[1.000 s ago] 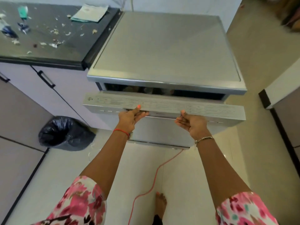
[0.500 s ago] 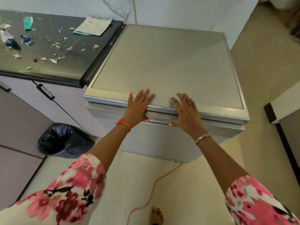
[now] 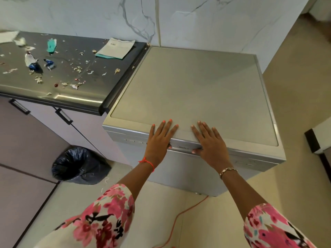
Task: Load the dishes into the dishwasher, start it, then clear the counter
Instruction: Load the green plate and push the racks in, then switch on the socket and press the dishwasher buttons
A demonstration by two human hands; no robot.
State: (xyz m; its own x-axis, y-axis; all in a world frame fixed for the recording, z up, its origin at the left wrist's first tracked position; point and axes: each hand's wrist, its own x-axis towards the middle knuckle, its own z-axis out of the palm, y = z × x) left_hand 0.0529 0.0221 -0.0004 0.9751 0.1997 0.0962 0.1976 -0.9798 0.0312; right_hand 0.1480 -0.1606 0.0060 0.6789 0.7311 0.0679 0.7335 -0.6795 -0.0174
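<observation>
The silver dishwasher (image 3: 197,86) stands against the marble wall with its door closed. My left hand (image 3: 159,140) lies flat with straight fingers over the front edge of its top, the thumb down on the door's control strip. My right hand (image 3: 211,142) lies flat beside it in the same way, thumb on the strip near the brand mark. Neither hand holds anything. The dishes are hidden inside. To the left, the dark counter (image 3: 75,97) carries scattered scraps and wrappers.
Folded papers (image 3: 116,49) lie on the counter's back right corner. A teal wrapper (image 3: 51,45) and a blue-white wrapper (image 3: 31,61) lie further left. A black bin bag (image 3: 78,165) sits on the floor below the cabinets. An orange cable (image 3: 179,219) runs across the floor.
The half-open dishwasher door was pushed up and closed. Both hands went from holding the door's top edge to lying flat on the top front edge. My view rose.
</observation>
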